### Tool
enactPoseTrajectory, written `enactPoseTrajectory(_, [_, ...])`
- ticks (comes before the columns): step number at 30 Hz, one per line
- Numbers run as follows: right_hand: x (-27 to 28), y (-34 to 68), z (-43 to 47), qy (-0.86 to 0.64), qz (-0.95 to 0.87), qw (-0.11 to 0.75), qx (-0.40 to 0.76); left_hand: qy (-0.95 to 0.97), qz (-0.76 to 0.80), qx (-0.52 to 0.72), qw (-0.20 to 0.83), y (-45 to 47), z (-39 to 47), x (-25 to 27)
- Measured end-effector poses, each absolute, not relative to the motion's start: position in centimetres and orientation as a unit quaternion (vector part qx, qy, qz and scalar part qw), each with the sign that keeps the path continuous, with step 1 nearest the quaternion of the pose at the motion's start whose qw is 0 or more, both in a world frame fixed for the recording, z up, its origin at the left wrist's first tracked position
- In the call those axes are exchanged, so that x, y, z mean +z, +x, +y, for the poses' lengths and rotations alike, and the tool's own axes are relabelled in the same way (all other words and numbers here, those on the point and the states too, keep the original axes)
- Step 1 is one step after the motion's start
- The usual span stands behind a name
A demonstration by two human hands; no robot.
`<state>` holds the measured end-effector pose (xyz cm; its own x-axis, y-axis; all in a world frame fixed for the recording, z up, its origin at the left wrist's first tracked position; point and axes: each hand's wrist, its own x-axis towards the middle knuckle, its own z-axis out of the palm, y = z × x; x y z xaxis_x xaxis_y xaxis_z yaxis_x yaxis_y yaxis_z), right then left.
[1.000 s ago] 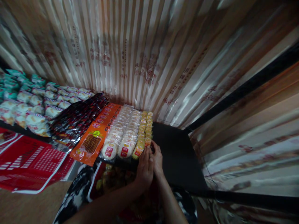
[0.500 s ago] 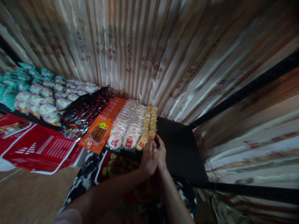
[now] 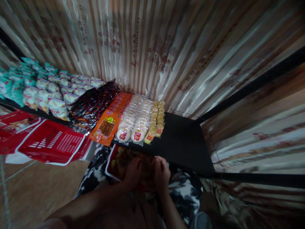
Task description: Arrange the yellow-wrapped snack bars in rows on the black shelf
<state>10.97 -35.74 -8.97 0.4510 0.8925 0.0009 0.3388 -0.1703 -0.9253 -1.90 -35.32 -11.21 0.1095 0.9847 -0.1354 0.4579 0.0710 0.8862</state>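
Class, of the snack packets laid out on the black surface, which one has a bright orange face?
The flat packet between the dark packets and the white round snacks; it alone is mainly orange.

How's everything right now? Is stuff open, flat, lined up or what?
Box: open, dim inside
Left hand: over the box, grip unclear
Right hand: fingers bent, grip unclear
Yellow packs: in two rows
Round white packs: in two rows
Orange pack: lying flat
Dark packs: overlapping
Green bags: bunched together
Curtain: hanging in folds
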Motion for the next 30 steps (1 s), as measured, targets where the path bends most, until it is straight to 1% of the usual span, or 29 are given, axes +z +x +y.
enactPoseTrajectory(3, [-10.6,9.8,-36.2,-0.688,-0.558,0.316,0.339,0.578,0.667,0.248,0.399,-4.2,-35.3,-13.6])
enactPoseTrajectory(5, [-12.0,9.0,-36.0,-0.666,-0.618,0.201,0.366,0.579,0.675,0.237,0.39,-5.4,-35.2,-14.6])
enactPoseTrajectory(6, [-12.8,8.6,-35.9,-0.656,-0.635,0.159,0.376,0.584,0.673,0.231,0.391,-5.8,-35.1,-14.9])
enactPoseTrajectory(7, [-13.5,8.2,-35.9,-0.65,-0.643,0.129,0.383,0.588,0.669,0.224,0.395,-6.2,-35.1,-15.1])
enactPoseTrajectory(9, [-14.7,7.4,-35.9,-0.649,-0.646,0.109,0.388,0.595,0.662,0.207,0.406,-6.6,-35.1,-15.3])
enactPoseTrajectory(13, [-15.9,6.9,-36.4,-0.659,-0.639,0.105,0.383,0.593,0.659,0.183,0.426,-6.8,-35.0,-15.4])
enactPoseTrajectory(18, [-15.6,7.5,-36.6,-0.666,-0.63,0.119,0.382,0.562,0.666,0.179,0.457,-7.1,-34.2,-15.2])
enactPoseTrajectory(20, [-15.3,7.5,-36.4,-0.67,-0.614,0.157,0.387,0.543,0.666,0.192,0.474,-7.1,-33.9,-14.9])
enactPoseTrajectory(24, [-14.4,7.6,-35.9,-0.673,-0.55,0.265,0.417,0.507,0.66,0.238,0.501,-6.7,-33.7,-14.1])
enactPoseTrajectory(27, [-13.4,8.1,-36.1,-0.655,-0.516,0.318,0.451,0.492,0.648,0.271,0.514,-6.1,-33.9,-13.4])
enactPoseTrajectory(30, [-12.0,9.0,-36.6,-0.634,-0.493,0.366,0.47,0.474,0.613,0.312,0.55,-5.5,-34.3,-12.3])
